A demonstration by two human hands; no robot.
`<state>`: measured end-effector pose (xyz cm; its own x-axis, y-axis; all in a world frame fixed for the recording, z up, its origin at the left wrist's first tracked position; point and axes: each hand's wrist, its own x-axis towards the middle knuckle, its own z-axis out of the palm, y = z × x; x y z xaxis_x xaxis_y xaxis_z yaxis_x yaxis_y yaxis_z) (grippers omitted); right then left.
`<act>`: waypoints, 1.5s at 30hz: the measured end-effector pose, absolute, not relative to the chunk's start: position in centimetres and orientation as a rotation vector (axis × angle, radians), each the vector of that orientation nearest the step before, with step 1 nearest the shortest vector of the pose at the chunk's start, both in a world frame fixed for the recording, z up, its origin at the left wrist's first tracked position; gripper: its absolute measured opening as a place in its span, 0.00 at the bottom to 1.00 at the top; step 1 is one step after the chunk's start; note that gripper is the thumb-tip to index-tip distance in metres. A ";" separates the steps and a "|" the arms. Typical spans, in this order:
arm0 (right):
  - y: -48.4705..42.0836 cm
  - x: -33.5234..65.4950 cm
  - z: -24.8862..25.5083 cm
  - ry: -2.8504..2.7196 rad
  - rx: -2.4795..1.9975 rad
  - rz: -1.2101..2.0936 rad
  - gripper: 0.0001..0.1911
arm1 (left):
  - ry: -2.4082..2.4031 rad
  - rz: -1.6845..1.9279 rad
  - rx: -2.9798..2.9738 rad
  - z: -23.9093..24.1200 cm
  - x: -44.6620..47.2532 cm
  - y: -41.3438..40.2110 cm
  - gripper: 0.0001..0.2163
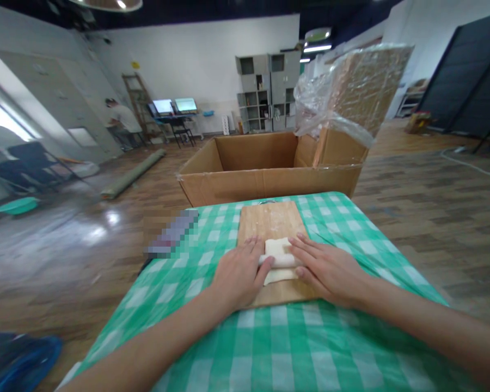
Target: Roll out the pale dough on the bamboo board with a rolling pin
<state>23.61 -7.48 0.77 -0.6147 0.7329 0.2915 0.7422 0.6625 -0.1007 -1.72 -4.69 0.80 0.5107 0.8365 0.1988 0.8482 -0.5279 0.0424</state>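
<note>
A white rolling pin [286, 261] is laid across a pale sheet of dough [277, 247] on a wooden board [265, 218], which is set on a tabletop [204, 337] covered in green-and-white checked cloth. With clock positions taken from the dough, the pin's nine o'clock end is covered by the left hand [240, 272], its fingers stretched forward and pressed together, its thumb parted from them and rested on the pin. The three o'clock end is covered by the right hand [326, 267], its fingers extended and only slightly spread; neither hand is curled into a fist. Dough is left exposed on both the twelve and six o'clock sides of the pin. Between nine and ten o'clock, a pixelated object [173, 234] is seen at the cloth's edge. A large cardboard box [265, 185] is placed beyond the tabletop at twelve o'clock, while a plastic-wrapped package [367, 81] is stood at one. Farther off, two lit monitors [185, 105] are seen at eleven and a rolled mat [133, 175] is stretched along the floor at ten.
</note>
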 end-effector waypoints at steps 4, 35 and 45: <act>-3.7 23.6 1.0 -2.607 -1.240 -0.073 0.32 | -1.504 -0.337 -2.625 -0.2 -1.2 -2.1 0.27; -0.9 23.7 -0.3 -2.519 -1.481 0.017 0.33 | -1.466 -0.241 -2.652 0.5 -0.3 1.0 0.29; -2.5 23.1 -0.1 -2.491 -1.462 -0.168 0.34 | -1.474 -0.360 -2.632 0.1 -0.8 -0.9 0.26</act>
<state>23.06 -2.53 -0.08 -0.4665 0.8425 0.2696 0.8710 0.4906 -0.0262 -0.77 -0.91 0.10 0.5024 0.8262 0.2550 0.8507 -0.5251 0.0255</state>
